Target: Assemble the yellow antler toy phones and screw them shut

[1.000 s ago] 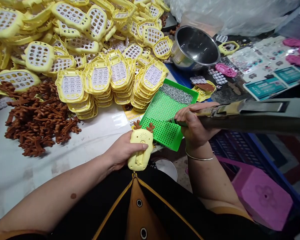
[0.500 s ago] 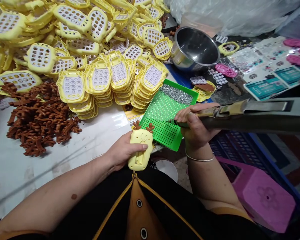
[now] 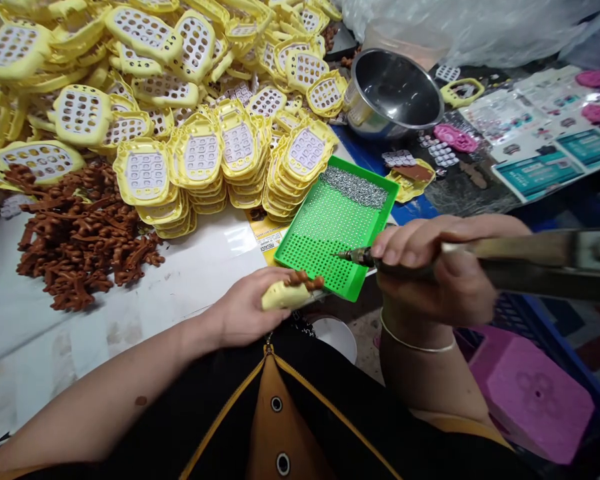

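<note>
My left hand (image 3: 245, 308) is wrapped round a yellow plastic toy phone (image 3: 283, 295) just above my lap. The toy is tipped on edge, so most of its back is out of sight, and its brown antlers (image 3: 307, 280) point right. In my right hand (image 3: 435, 260) is a power screwdriver (image 3: 535, 260), gripped near its front end. Its bit (image 3: 343, 255) points left over the perforated half of a green tray (image 3: 363, 279). Small silver screws (image 3: 355, 187) are heaped at the tray's far end. Whether the bit carries a screw cannot be made out.
Stacked yellow shells (image 3: 200, 157) with white keypads stand behind the tray, before a larger shell heap (image 3: 80, 113). Brown antler pieces (image 3: 85, 240) pile up at left. A metal bowl (image 3: 395, 93) stands back right; a pink stool (image 3: 535, 393) is below right.
My left hand has turned the toy phone from back-up to on edge, its antlers swinging right. My right hand and the screwdriver have moved nearer and to the right, the bit staying over the tray.
</note>
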Motion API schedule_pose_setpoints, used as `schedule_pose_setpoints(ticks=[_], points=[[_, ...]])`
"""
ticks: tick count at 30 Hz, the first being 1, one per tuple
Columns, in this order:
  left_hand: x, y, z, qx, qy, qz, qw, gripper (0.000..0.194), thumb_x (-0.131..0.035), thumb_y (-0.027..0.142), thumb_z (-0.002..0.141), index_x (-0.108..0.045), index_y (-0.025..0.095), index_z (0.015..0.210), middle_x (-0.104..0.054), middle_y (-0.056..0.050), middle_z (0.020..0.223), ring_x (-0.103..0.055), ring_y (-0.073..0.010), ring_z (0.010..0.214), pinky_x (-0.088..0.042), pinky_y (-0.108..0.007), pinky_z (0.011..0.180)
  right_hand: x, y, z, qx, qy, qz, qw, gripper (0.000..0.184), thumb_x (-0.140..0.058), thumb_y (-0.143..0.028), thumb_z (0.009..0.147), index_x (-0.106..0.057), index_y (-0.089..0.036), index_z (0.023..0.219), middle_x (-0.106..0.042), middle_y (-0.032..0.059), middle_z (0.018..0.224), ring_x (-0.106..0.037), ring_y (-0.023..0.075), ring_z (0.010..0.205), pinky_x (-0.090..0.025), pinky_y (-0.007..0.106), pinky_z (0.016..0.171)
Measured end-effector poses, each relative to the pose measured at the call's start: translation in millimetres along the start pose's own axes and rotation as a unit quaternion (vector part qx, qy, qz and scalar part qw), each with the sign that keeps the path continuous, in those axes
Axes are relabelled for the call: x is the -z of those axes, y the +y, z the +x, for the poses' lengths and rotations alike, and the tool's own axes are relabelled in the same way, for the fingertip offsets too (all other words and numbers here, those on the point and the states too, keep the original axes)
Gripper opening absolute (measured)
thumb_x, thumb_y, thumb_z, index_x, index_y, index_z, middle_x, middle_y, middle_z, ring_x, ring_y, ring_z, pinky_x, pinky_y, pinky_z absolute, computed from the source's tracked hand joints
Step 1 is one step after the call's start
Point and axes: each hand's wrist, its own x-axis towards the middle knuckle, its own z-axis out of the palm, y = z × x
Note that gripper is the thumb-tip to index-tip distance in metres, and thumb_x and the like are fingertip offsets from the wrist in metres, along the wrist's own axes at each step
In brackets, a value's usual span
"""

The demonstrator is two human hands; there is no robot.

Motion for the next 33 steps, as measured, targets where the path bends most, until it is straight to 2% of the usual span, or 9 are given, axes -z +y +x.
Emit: schedule_pose_setpoints(ticks=[2,4,8,12,17,24,27,30,33], points=[[0.1,1.8,-5.4,-0.058,-0.039,0.106,0.992,0.045,-0.067,0.008,0.065,-0.071,0.026,0.106,-0.056,-0.006,0.136,-0.047,-0.0274,0.129,-0.034,-0.039,0.107,-2.5,-7.1,0.9,-0.012,-0.004,-0.004,1.0,0.011,-0.068,-0.035,0.078,-0.059,-0.027,0.078,-0.044,-0.0072,0.052,-0.045,0.0103,0.041,-0.046,0.029,0.043],[-1.5,1.6,-8.7,-0.044,-0.058,0.13,0.989,0.045,-0.065,0.008,0.066,-0.07,0.026,0.107,-0.062,-0.005,0.128,-0.052,-0.027,0.122,-0.039,-0.038,0.102,-2.1,-3.8,0.6,0.007,0.016,-0.015,1.0,0.014,-0.069,-0.035,0.077,-0.058,-0.026,0.076,-0.045,-0.0069,0.053,-0.047,0.0103,0.043,-0.047,0.028,0.044],[-3.4,-4.2,-7.4,0.073,-0.04,-0.006,0.996,0.033,-0.068,0.018,0.071,-0.067,0.019,0.104,-0.071,-0.005,0.095,-0.065,-0.0207,0.086,-0.049,-0.032,0.079,4.9,22.1,-4.3,0.002,0.037,-0.078,0.996,0.015,-0.071,-0.03,0.077,-0.059,-0.027,0.086,-0.049,-0.0076,0.056,-0.054,0.0105,0.047,-0.049,0.026,0.047],[0.0,-9.7,-2.5,0.113,0.017,-0.121,0.986,0.037,-0.074,0.02,0.067,-0.063,0.017,0.102,-0.07,-0.005,0.094,-0.063,-0.0166,0.078,-0.048,-0.029,0.074,10.7,41.8,-9.6,-0.021,0.063,-0.107,0.992,0.017,-0.071,-0.034,0.077,-0.06,-0.028,0.086,-0.048,-0.0068,0.058,-0.057,0.0122,0.05,-0.051,0.028,0.048],[0.2,-9.6,2.0,0.138,0.068,-0.154,0.976,0.045,-0.077,0.02,0.065,-0.06,0.017,0.106,-0.07,-0.005,0.09,-0.065,-0.0165,0.072,-0.05,-0.03,0.069,11.3,47.9,-7.7,-0.016,0.064,-0.112,0.991,0.016,-0.072,-0.035,0.076,-0.061,-0.028,0.086,-0.048,-0.007,0.056,-0.056,0.0121,0.048,-0.05,0.028,0.047],[-0.8,-6.8,5.2,0.177,0.055,-0.221,0.957,0.053,-0.079,0.02,0.061,-0.059,0.017,0.111,-0.07,-0.005,0.084,-0.064,-0.0161,0.064,-0.051,-0.03,0.061,14.3,51.1,-6.3,-0.025,0.041,-0.098,0.994,0.015,-0.073,-0.034,0.076,-0.062,-0.028,0.085,-0.05,-0.0067,0.057,-0.055,0.0117,0.046,-0.049,0.027,0.043],[-1.1,-7.1,6.0,0.179,0.044,-0.222,0.957,0.047,-0.08,0.02,0.061,-0.062,0.015,0.104,-0.071,-0.006,0.085,-0.064,-0.0156,0.065,-0.051,-0.029,0.063,10.1,45.3,-5.4,-0.026,0.05,-0.084,0.995,0.014,-0.074,-0.031,0.075,-0.063,-0.027,0.084,-0.051,-0.0059,0.057,-0.054,0.012,0.047,-0.049,0.028,0.044],[-3.4,-6.4,8.1,0.187,0.056,-0.195,0.961,0.044,-0.08,0.022,0.062,-0.063,0.014,0.101,-0.071,-0.008,0.085,-0.065,-0.0164,0.066,-0.05,-0.03,0.063,-1.8,23.4,-3.4,-0.002,0.058,-0.032,0.998,0.011,-0.072,-0.032,0.076,-0.063,-0.029,0.083,-0.048,-0.0064,0.054,-0.05,0.0116,0.045,-0.047,0.028,0.044],[-6.7,-4.9,10.5,0.179,0.056,-0.187,0.964,0.041,-0.079,0.024,0.062,-0.063,0.015,0.099,-0.07,-0.006,0.081,-0.063,-0.0164,0.064,-0.05,-0.031,0.063,-16.3,-8.8,-2.9,-0.009,0.006,0.025,1.0,0.01,-0.07,-0.032,0.078,-0.065,-0.027,0.086,-0.047,-0.0057,0.052,-0.047,0.0122,0.043,-0.048,0.03,0.043]])
